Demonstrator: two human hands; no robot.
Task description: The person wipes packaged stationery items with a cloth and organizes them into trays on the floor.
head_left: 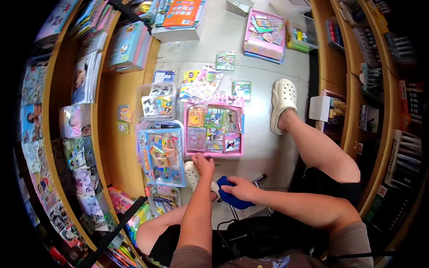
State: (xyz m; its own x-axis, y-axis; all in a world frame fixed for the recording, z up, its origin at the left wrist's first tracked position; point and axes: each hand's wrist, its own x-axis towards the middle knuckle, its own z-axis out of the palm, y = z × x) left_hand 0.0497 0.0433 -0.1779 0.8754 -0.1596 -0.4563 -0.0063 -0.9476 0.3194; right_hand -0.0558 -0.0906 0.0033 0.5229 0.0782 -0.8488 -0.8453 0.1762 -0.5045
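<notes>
Clock faces centred on each hand named, 12 toward the top of the view.

Left hand (203,164): at the near-left corner of the pink box (214,155), fingers curled inward. Touching the rim or just beside it, cannot tell; nor whether anything is pinched, fingertips being partly hidden.

Right hand (241,190): fingers bent over a blue item (237,204), soft-looking. Cannot tell if they grip it or merely rest there.

Key relation: pink box sits on the floor (261,143), between 12 and 1 o'clock from the left hand, near 11 from the right. Left is clearly nearer. Outline almost square, so no sure long axis; sides run roughly 12–6 and 3–9. Inside, small picture packets (214,118) lie in two rough rows.

About the left hand: blue-edged pack (161,156) at 9 o'clock; clear tub (158,117) near 10; loose white packet (208,85) at 12, beyond the box.

Writing: the pink box's far panel (230,100) bears lettering, unreadable. Orange book (182,12), far off near 11–12, printed too small. Dark box (394,156) on the right shelf: vertical capitals, perhaps "THE WAY"; uncertain. No brand confirmed.
</notes>
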